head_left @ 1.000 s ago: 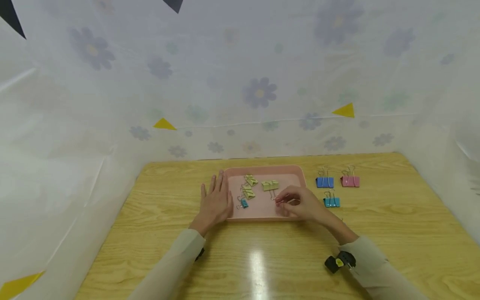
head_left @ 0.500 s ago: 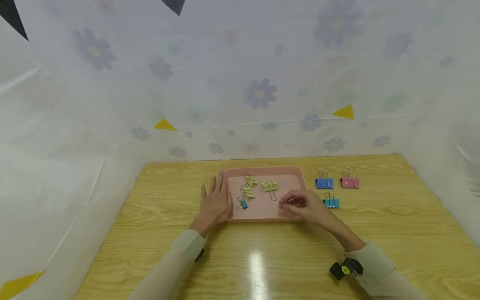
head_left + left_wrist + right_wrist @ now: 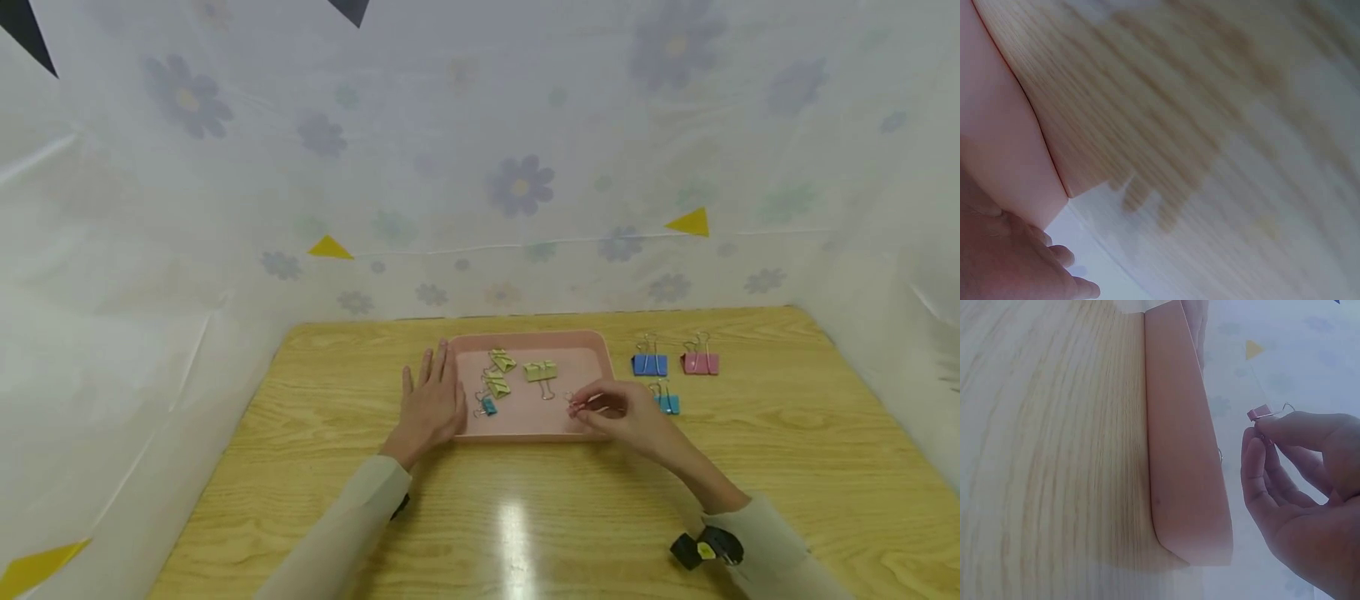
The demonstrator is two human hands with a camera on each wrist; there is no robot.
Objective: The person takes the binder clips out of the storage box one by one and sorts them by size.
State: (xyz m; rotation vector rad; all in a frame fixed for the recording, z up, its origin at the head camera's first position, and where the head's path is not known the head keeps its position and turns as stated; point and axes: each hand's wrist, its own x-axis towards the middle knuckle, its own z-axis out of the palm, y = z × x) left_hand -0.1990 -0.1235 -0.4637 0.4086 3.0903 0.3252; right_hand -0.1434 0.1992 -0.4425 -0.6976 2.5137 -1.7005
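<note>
Between thumb and fingertips, my right hand [image 3: 630, 417] pinches a small pink binder clip [image 3: 1261, 412] over the right part of the pink tray [image 3: 525, 428]. Its wire handle sticks out past the thumb in the right wrist view. My left hand [image 3: 430, 410] lies with straight fingers against the tray's left side. Inside the tray are a yellow binder clip [image 3: 540, 372] at the middle, two more yellow clips at the left, and a small teal binder clip [image 3: 489, 406] below those.
On the table right of the tray stand a blue binder clip [image 3: 649, 365], a pink binder clip [image 3: 701, 363] and a light blue binder clip [image 3: 668, 404], partly behind my right hand. A white flowered sheet [image 3: 450, 192] encloses the table's back and sides.
My right hand has shifted a little to the right with the small pink binder clip, and now partly covers the light blue clip. The left hand has stayed in place.
</note>
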